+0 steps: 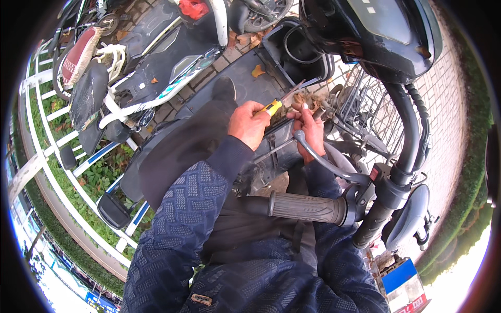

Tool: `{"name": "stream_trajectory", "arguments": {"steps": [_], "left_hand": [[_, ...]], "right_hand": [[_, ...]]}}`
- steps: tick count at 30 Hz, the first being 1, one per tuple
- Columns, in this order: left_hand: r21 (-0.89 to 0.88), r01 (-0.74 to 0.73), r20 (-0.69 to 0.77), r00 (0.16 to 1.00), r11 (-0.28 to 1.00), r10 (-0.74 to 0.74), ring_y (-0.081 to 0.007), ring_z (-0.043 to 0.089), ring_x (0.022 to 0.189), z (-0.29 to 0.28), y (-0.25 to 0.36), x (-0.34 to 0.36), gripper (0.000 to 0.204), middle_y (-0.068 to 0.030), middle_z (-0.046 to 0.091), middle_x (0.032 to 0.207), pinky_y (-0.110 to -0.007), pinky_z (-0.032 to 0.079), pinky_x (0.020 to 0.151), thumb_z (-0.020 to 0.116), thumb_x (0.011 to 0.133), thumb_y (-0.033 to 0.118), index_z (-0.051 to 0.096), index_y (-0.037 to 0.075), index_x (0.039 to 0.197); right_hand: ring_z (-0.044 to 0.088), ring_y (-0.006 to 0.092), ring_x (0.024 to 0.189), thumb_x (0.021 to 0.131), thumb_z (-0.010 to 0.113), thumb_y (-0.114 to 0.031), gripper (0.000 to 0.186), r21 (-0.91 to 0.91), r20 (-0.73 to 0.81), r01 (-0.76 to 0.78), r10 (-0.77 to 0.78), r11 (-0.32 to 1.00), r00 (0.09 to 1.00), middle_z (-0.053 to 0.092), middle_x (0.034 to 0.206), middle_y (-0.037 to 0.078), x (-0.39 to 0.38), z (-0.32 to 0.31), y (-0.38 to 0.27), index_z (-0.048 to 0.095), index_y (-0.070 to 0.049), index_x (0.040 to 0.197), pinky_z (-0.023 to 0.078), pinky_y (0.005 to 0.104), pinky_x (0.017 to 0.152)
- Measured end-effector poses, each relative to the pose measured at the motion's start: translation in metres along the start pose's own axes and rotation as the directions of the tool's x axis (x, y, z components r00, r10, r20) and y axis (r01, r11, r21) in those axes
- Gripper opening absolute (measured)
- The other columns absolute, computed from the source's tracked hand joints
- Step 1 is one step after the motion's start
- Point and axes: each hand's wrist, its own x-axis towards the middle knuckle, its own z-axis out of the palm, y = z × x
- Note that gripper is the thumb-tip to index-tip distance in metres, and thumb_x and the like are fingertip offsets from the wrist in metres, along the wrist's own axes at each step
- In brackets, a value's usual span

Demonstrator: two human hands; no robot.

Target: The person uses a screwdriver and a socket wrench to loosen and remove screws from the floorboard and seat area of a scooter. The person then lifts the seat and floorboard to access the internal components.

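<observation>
My left hand (249,125) is closed round a yellow-handled utility knife (272,108), its thin blade pointing away toward the upper right. Close beside it, my right hand (310,131) has its fingers curled in a pinch. A small cylindrical end (319,112) shows by those fingers, but what they grip is too small to make out. Both hands are over the side of a scooter's dark footboard (245,78). The scooter's brake lever (326,166) passes in front of my right wrist, with the ribbed handlebar grip (308,208) nearer to me.
At the upper right is the scooter's black front housing (386,31), beside an open black bin (308,62). A wire basket (383,104) stands beyond the handlebar. Another scooter (172,73) is parked at the left, next to a white railing (52,138). A yellow leaf (257,71) lies on the footboard.
</observation>
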Motion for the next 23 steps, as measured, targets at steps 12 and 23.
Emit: {"name": "stream_trajectory", "arguments": {"steps": [12,23], "left_hand": [[0.243,-0.210,0.033,0.977,0.947,0.209,-0.0095,0.061,0.069,0.011,0.004,0.019,0.021,-0.0067,0.070,0.086,-0.030,0.048,0.059,0.066,0.095,0.011,0.065,-0.005,0.108],[0.499,-0.624,0.170,0.751,0.601,0.638,-0.0285,0.076,0.088,0.024,0.041,0.075,0.022,-0.0145,0.079,0.099,-0.039,0.057,0.079,0.065,0.102,0.019,0.076,0.003,0.113]], "right_hand": [[0.039,0.0065,0.049,0.105,0.065,-0.022,0.022,0.117,-0.022,-0.091,0.094,0.989,0.995,0.068,0.081,0.005,0.042,0.022,-0.018,0.069,-0.001,0.103,0.034,0.0266,0.046],[0.066,0.0218,0.076,0.093,0.068,-0.018,0.019,-0.050,0.064,-0.028,0.031,0.998,0.997,0.072,0.083,0.013,0.027,-0.009,-0.011,0.066,0.000,0.096,0.052,0.0337,0.073]]}}
